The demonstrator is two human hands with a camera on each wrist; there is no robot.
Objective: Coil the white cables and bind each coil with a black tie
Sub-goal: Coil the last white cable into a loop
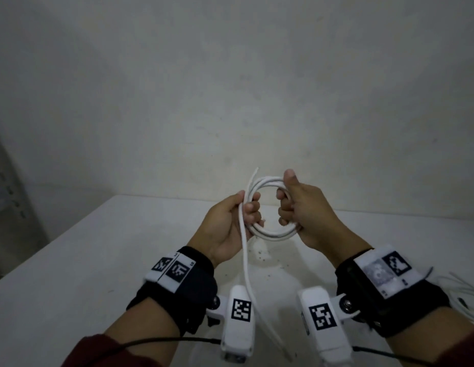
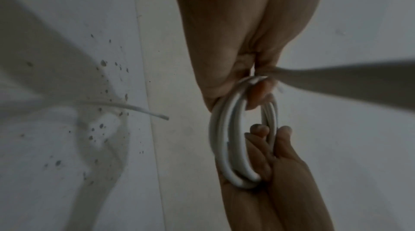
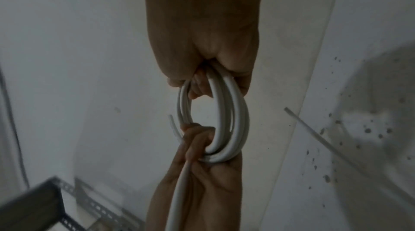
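Both hands, left [image 1: 225,223] and right [image 1: 307,210], grip one cable [image 1: 270,231], mostly coiled; tail loose, no tie fitted, more cables [image 1: 466,290] waiting.

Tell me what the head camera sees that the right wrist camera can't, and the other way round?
Only the head view shows the wrist cameras strapped to both arms, and more white cables lying at the table's right edge. Only the right wrist view shows a dark metal shelf frame down in the corner. Both show the left hand and right hand gripping opposite sides of the white coil, held above the white table, with its loose tail still hanging.
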